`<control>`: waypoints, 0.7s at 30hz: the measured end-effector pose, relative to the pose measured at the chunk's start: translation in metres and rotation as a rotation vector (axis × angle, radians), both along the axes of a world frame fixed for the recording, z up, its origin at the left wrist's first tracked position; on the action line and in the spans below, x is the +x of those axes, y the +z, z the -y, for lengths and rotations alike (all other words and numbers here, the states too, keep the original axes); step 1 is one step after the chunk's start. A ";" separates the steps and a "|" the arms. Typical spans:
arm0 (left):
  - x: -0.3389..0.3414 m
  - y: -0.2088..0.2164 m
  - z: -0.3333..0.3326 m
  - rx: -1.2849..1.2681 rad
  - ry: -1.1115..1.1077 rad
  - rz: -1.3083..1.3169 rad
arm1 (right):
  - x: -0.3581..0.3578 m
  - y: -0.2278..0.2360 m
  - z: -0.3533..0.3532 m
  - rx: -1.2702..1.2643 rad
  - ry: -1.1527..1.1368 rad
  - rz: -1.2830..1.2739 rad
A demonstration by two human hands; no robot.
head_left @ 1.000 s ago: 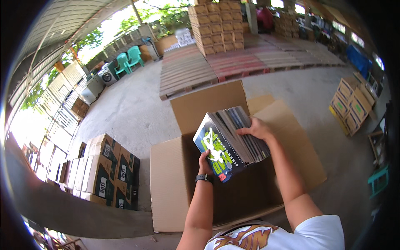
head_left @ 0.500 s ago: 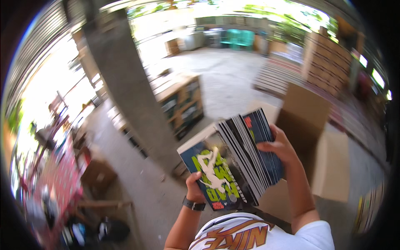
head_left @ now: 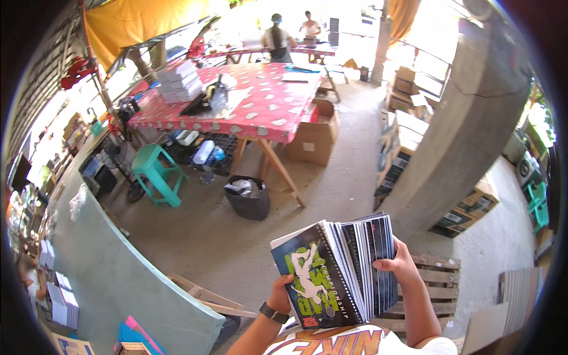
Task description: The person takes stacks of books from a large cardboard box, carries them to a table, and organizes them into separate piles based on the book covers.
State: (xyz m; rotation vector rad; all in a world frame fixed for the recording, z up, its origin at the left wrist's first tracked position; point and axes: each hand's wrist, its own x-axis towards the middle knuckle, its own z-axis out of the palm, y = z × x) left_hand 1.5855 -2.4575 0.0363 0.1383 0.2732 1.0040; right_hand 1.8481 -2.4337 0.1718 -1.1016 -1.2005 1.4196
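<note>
A thick stack of spiral-bound notebooks (head_left: 319, 287) is held up in front of my chest, slightly fanned. The front cover is dark with green lettering and a white figure of a player. My left hand (head_left: 280, 296), with a dark watch on the wrist, grips the stack's left edge, its thumb on the front cover. On the other side my right hand (head_left: 402, 267) clasps the right edge, thumb pressed over the dark covers there. The fingers behind the stack are hidden.
A grey-green tabletop (head_left: 112, 254) curves along my left. Ahead stand a table with a red patterned cloth (head_left: 260, 94), a green stool (head_left: 158, 173) and a black bin (head_left: 248, 204). A concrete pillar (head_left: 467, 112) and wooden pallet (head_left: 435, 290) are at right. Two people work far off.
My view has swung left, bringing the red-clothed table and grey-green tabletop in front. The open cardboard box beside me has left view. Both hands still hold the notebooks, now lower in the picture.
</note>
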 end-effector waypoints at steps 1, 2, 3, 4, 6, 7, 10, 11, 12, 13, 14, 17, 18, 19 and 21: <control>0.000 -0.011 -0.006 -0.003 0.023 -0.003 | 0.002 -0.006 -0.019 -0.027 0.041 -0.018; -0.004 -0.013 -0.015 -0.033 0.088 -0.035 | -0.002 -0.007 -0.040 -0.039 0.070 -0.024; -0.009 -0.013 -0.027 -0.064 0.149 -0.067 | -0.008 -0.009 -0.063 -0.050 0.095 -0.031; -0.015 -0.012 -0.038 -0.073 0.215 -0.122 | -0.012 -0.020 -0.087 -0.052 0.142 -0.045; -0.035 0.007 -0.067 -0.052 0.318 -0.236 | -0.033 -0.034 -0.134 -0.080 0.179 -0.034; -0.043 0.012 -0.082 -0.042 0.384 -0.336 | -0.039 -0.044 -0.157 -0.100 0.188 -0.018; -0.083 -0.002 -0.122 -0.116 0.498 -0.301 | -0.070 -0.056 -0.228 -0.183 0.231 -0.108; -0.095 -0.001 -0.132 -0.158 0.581 -0.268 | -0.082 -0.058 -0.251 -0.205 0.261 -0.154; -0.105 0.001 -0.142 -0.200 0.637 -0.256 | -0.096 -0.058 -0.271 -0.219 0.281 -0.126; -0.113 -0.002 -0.149 -0.233 0.661 -0.256 | -0.109 -0.058 -0.291 -0.202 0.318 -0.133; -0.122 -0.007 -0.155 -0.191 0.687 -0.203 | -0.121 -0.065 -0.306 -0.219 0.336 -0.135; -0.151 -0.012 -0.188 -0.153 0.844 -0.135 | -0.174 -0.077 -0.361 -0.251 0.436 -0.183; -0.165 -0.028 -0.197 -0.029 0.839 0.054 | -0.193 -0.082 -0.376 -0.276 0.466 -0.233; -0.178 -0.034 -0.210 -0.021 0.889 0.060 | -0.214 -0.088 -0.392 -0.278 0.498 -0.229; -0.205 -0.047 -0.229 0.089 0.968 0.083 | -0.253 -0.101 -0.416 -0.418 0.555 -0.329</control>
